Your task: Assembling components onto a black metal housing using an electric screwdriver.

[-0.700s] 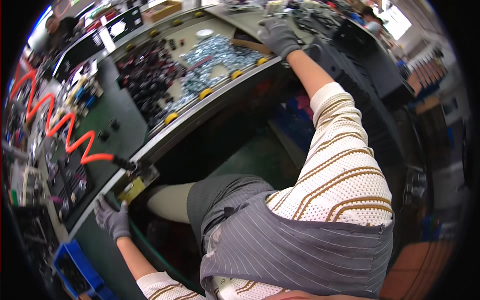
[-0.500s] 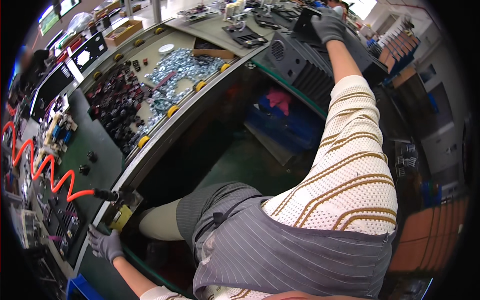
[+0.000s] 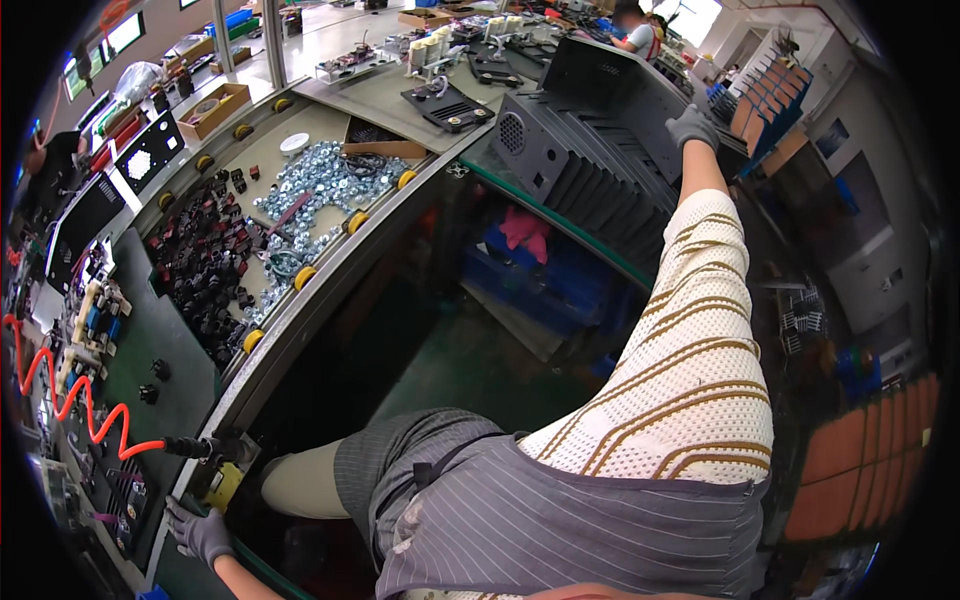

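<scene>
My right hand (image 3: 691, 125), in a grey glove, is stretched far out to the right and rests on the top edge of a stack of black metal housings (image 3: 600, 150) leaning in a row. Its fingers curl over that edge. My left hand (image 3: 200, 530), also grey-gloved, grips the front edge of the green workbench (image 3: 180, 400) at the lower left, just below a yellow fitting (image 3: 225, 487) and the end of an orange coiled air hose (image 3: 90, 420).
A pile of shiny silver nuts and washers (image 3: 310, 190) and a heap of black and red switches (image 3: 200, 270) lie on the bench. Blue bins (image 3: 540, 270) sit under it. Another person (image 3: 640, 30) works at the far end.
The view swung right. My right hand moved from the bench's far edge across to the top of the black housings. My left hand stayed on the bench edge.
</scene>
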